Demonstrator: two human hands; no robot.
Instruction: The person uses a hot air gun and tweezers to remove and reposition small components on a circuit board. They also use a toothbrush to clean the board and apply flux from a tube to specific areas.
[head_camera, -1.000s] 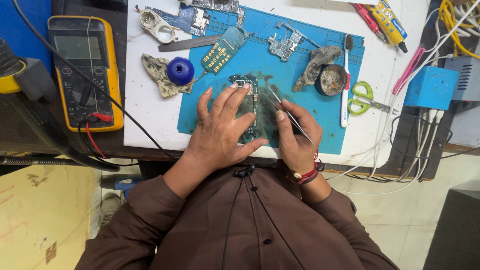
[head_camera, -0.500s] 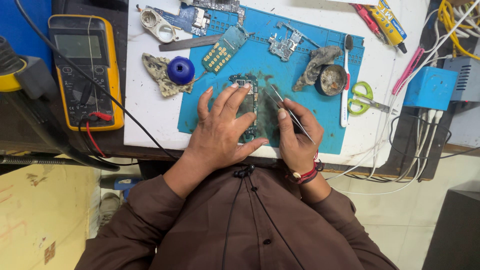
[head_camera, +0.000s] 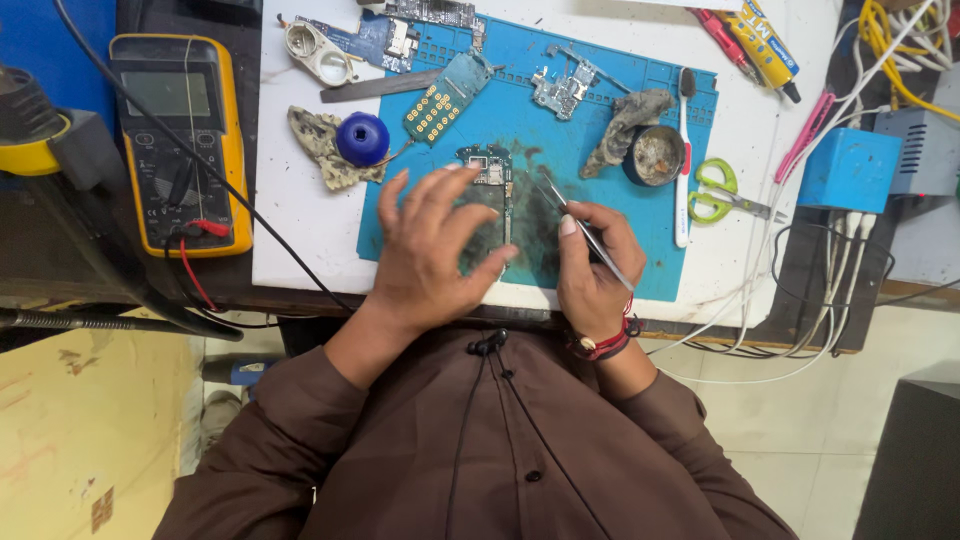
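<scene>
Steadily Working the Board with Tweezers

Now the left hand (head_camera: 430, 255), fingers spread, presses the circuit board (head_camera: 488, 185) flat on the blue mat (head_camera: 660, 270) at the desk's centre. The right hand (head_camera: 592, 270), its grip closed around tweezers (head_camera: 585, 228), aims their tips toward 11 o'clock at the board's edge. Next calls for fine, steady placement.

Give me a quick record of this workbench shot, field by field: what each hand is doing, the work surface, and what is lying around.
left hand: spread over a circuit board, fingers on it
right hand: holds tweezers, tips toward the board
surface: blue mat on a white table
left of mat: yellow multimeter, blue round cap
right of mat: green-handled scissors, toothbrush, small round tin
</scene>
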